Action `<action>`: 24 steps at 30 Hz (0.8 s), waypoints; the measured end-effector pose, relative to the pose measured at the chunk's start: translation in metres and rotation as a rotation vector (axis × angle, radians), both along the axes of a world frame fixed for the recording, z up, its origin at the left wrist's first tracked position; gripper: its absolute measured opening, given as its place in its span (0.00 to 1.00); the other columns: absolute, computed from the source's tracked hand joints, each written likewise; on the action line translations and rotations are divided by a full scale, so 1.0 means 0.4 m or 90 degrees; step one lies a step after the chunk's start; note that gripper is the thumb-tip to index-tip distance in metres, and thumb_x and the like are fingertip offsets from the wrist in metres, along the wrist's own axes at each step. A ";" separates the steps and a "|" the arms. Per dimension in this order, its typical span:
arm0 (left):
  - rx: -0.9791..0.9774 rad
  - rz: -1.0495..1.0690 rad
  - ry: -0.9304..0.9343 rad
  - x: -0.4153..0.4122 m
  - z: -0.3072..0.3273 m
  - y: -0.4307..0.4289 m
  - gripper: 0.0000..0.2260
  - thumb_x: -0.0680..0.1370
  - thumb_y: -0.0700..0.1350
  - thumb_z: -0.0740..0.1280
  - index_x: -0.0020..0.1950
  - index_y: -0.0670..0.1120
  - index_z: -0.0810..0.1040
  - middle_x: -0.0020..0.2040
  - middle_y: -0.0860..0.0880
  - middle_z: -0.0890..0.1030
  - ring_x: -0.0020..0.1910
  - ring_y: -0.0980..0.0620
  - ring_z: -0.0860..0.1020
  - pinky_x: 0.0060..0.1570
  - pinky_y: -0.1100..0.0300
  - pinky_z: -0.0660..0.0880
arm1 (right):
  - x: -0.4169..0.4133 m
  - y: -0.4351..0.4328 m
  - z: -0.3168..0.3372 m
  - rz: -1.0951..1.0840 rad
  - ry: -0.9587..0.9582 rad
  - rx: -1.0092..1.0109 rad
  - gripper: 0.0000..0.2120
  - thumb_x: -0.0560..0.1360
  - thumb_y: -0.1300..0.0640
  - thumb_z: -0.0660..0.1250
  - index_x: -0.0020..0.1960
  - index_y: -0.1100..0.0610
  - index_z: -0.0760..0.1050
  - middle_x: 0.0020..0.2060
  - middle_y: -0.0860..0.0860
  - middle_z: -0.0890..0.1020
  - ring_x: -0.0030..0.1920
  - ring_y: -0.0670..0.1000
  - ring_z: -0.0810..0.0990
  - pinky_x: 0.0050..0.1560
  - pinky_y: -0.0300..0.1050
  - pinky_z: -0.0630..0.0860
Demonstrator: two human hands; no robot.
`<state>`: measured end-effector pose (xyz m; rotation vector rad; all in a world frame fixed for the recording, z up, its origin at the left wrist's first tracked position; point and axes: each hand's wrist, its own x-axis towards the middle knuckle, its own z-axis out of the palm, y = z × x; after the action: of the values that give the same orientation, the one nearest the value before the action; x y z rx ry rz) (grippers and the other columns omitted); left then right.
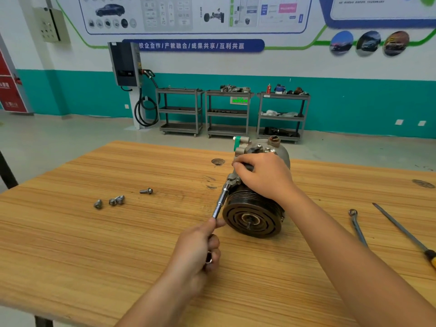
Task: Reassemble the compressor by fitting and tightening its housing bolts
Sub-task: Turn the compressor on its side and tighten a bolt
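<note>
A compressor [256,208] lies on its side, centre-right on a wooden table [94,256], pulley facing near. The right hand [264,175] grips its top. The left hand [198,251] grips a socket driver [221,201] whose tip meets the housing's left side. Four loose bolts [113,200] lie far left; a spanner [357,228] and a screwdriver [401,230] lie right

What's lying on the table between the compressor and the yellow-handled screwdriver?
In the head view, a thin spanner lies on bare wood between the compressor and the screwdriver; the right forearm crosses it too.
</note>
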<state>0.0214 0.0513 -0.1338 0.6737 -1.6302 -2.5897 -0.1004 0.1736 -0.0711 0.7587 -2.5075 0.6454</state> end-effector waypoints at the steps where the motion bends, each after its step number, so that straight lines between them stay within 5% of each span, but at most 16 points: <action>1: -0.109 0.025 0.027 -0.003 -0.010 0.005 0.11 0.82 0.44 0.57 0.47 0.44 0.78 0.20 0.54 0.65 0.16 0.57 0.63 0.16 0.68 0.58 | 0.001 -0.003 -0.001 -0.001 0.002 0.005 0.14 0.78 0.50 0.59 0.57 0.50 0.80 0.49 0.49 0.84 0.49 0.50 0.79 0.40 0.40 0.70; 6: -0.768 0.119 0.161 -0.013 -0.054 -0.020 0.10 0.81 0.46 0.57 0.55 0.49 0.77 0.28 0.54 0.74 0.30 0.51 0.75 0.30 0.56 0.67 | 0.000 -0.009 -0.002 -0.003 0.004 0.016 0.13 0.78 0.49 0.60 0.56 0.49 0.80 0.46 0.47 0.84 0.48 0.49 0.79 0.39 0.39 0.69; 8: -0.837 0.105 0.161 -0.012 -0.057 -0.027 0.10 0.81 0.47 0.57 0.59 0.49 0.75 0.32 0.51 0.76 0.34 0.49 0.76 0.32 0.55 0.67 | -0.003 -0.009 -0.004 -0.002 0.006 0.018 0.13 0.78 0.49 0.60 0.55 0.49 0.80 0.45 0.47 0.84 0.47 0.48 0.79 0.38 0.39 0.69; 10: -0.588 0.057 0.169 -0.003 -0.048 -0.025 0.08 0.80 0.44 0.60 0.56 0.47 0.76 0.28 0.53 0.74 0.27 0.52 0.73 0.28 0.58 0.68 | -0.003 -0.007 -0.006 -0.002 0.007 0.016 0.13 0.77 0.48 0.60 0.55 0.49 0.80 0.45 0.47 0.84 0.46 0.49 0.80 0.38 0.39 0.70; 13: 0.156 -0.050 0.038 0.009 -0.028 -0.031 0.11 0.75 0.46 0.65 0.46 0.38 0.81 0.25 0.50 0.72 0.20 0.55 0.72 0.19 0.65 0.69 | -0.003 0.004 -0.007 0.000 0.011 -0.014 0.12 0.77 0.49 0.61 0.55 0.49 0.81 0.46 0.47 0.84 0.47 0.49 0.80 0.41 0.41 0.74; 15: 0.479 -0.057 -0.007 0.021 -0.034 -0.030 0.17 0.71 0.49 0.64 0.40 0.36 0.82 0.23 0.50 0.71 0.18 0.56 0.71 0.16 0.67 0.69 | -0.004 0.014 -0.008 0.014 0.002 -0.038 0.12 0.77 0.50 0.62 0.55 0.49 0.81 0.47 0.46 0.85 0.46 0.46 0.80 0.41 0.39 0.74; 19: 0.601 -0.098 0.008 0.029 -0.031 0.003 0.16 0.73 0.48 0.60 0.34 0.38 0.77 0.16 0.52 0.62 0.15 0.62 0.54 0.13 0.69 0.53 | -0.006 0.027 -0.007 0.037 -0.007 -0.069 0.11 0.76 0.52 0.64 0.54 0.51 0.82 0.49 0.46 0.84 0.46 0.43 0.78 0.40 0.36 0.71; 24: 0.507 -0.130 0.041 0.033 -0.011 0.015 0.15 0.73 0.49 0.60 0.31 0.41 0.73 0.16 0.52 0.59 0.10 0.58 0.58 0.14 0.70 0.49 | -0.009 0.028 -0.011 0.038 0.010 -0.069 0.11 0.76 0.52 0.64 0.54 0.50 0.82 0.48 0.45 0.84 0.47 0.46 0.80 0.41 0.38 0.72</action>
<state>0.0344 0.0572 -0.1381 0.4202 -0.6186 -3.3509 -0.1039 0.1848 -0.0756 0.7991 -2.4210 0.7858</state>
